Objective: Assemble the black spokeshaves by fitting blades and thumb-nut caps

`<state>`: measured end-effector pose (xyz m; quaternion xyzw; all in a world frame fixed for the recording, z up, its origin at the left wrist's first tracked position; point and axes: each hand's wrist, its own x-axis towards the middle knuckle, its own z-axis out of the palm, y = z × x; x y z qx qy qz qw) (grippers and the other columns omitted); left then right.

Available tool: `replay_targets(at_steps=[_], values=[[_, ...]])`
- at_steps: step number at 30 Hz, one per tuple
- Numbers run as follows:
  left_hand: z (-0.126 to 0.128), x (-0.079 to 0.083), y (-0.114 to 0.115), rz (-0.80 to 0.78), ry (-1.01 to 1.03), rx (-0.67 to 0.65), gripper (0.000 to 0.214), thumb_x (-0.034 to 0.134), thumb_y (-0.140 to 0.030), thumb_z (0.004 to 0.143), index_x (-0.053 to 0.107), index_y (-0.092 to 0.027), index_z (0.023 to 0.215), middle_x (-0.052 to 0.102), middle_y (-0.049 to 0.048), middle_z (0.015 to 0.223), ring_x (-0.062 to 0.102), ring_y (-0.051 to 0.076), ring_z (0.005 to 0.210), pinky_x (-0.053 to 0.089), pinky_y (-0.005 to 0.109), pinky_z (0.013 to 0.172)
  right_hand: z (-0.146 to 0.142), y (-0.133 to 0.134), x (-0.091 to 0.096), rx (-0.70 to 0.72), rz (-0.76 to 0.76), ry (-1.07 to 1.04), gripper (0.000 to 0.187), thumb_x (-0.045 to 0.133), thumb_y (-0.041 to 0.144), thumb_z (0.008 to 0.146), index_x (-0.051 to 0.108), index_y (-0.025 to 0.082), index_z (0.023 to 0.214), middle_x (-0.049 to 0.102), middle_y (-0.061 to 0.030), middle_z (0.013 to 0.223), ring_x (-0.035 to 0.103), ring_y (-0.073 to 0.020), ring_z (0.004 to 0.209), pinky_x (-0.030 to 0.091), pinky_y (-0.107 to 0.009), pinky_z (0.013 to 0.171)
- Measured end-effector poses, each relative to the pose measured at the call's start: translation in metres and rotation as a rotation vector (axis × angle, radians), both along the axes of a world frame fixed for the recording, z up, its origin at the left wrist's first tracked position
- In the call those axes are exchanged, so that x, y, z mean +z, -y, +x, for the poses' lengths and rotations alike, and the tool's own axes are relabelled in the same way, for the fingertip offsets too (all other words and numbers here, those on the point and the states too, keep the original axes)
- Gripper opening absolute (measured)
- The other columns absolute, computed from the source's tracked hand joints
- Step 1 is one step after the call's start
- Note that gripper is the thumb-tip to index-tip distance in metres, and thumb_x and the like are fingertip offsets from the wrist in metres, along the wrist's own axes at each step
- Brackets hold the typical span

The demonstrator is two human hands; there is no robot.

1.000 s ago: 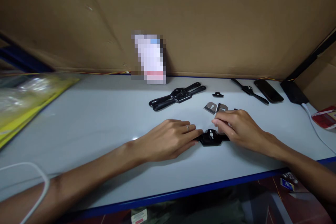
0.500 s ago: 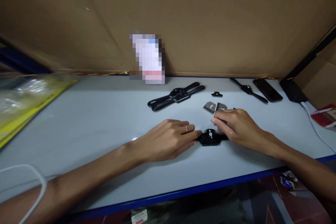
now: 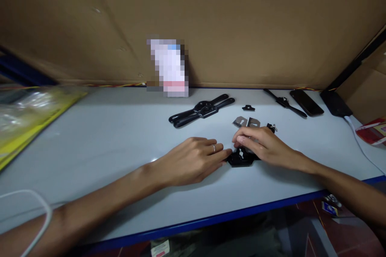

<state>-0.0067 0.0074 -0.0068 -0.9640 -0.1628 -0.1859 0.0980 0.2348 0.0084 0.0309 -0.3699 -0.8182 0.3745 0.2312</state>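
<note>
A black spokeshave [image 3: 238, 161] lies on the pale table near the front edge. My left hand [image 3: 193, 161], a ring on one finger, lies over the spokeshave's left handle with its fingers curled on it. My right hand [image 3: 261, 144] covers the right handle. Its fingertips are pinched together over the tool's middle, by the small screw, and a bit of grey metal shows under them. Two loose metal blades [image 3: 240, 121] lie just beyond my right hand, with a small black cap [image 3: 248, 108] farther back.
Stacked black spokeshaves [image 3: 200, 110] lie mid-table. At the back right are another black tool [image 3: 285, 103], a phone [image 3: 306, 102], a black charger [image 3: 335, 104] with a white cable [image 3: 360, 140] and a red pack [image 3: 372, 130]. Yellow plastic packs [image 3: 30, 112] lie at left. Cardboard walls close the back.
My right hand has slid left, from beside the screw to over the spokeshave's middle. A small black part behind it is uncovered. My left hand has not moved.
</note>
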Motion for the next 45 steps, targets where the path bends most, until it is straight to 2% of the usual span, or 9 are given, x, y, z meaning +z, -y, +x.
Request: replay_targets(at_steps=[17,32,45], values=[[-0.0002,-0.0004,0.0002,0.013,-0.016,0.0,0.023,0.04,-0.023,0.105,0.057,-0.015,0.118,0.067,0.0007,0.076,0.062,0.015,0.064,0.046,0.029,0.055,-0.0015,-0.0019,-0.0022,-0.024,-0.219,-0.109,0.022,0.046,0.029,0.1,0.064,0.017,0.095,0.067,-0.0055,0.089,0.064,-0.0157,0.088,0.048,-0.032,0.083],[0.0002,-0.0002,0.0004,0.006,-0.023,-0.01,0.023,0.042,-0.021,0.104,0.057,-0.012,0.119,0.066,0.0009,0.076,0.061,0.017,0.063,0.047,0.032,0.053,-0.0026,-0.0024,-0.002,-0.016,-0.22,-0.095,0.022,0.046,0.024,0.101,0.065,0.017,0.093,0.068,-0.0058,0.09,0.064,-0.0157,0.089,0.049,-0.031,0.083],[0.001,0.0047,0.001,0.039,-0.025,-0.024,0.021,0.041,-0.017,0.102,0.06,-0.014,0.112,0.065,0.0,0.073,0.059,0.016,0.061,0.045,0.03,0.052,-0.0028,-0.0027,-0.0038,-0.013,-0.194,-0.097,0.022,0.046,0.027,0.1,0.065,0.017,0.093,0.069,-0.0055,0.089,0.064,-0.0154,0.087,0.048,-0.031,0.081]])
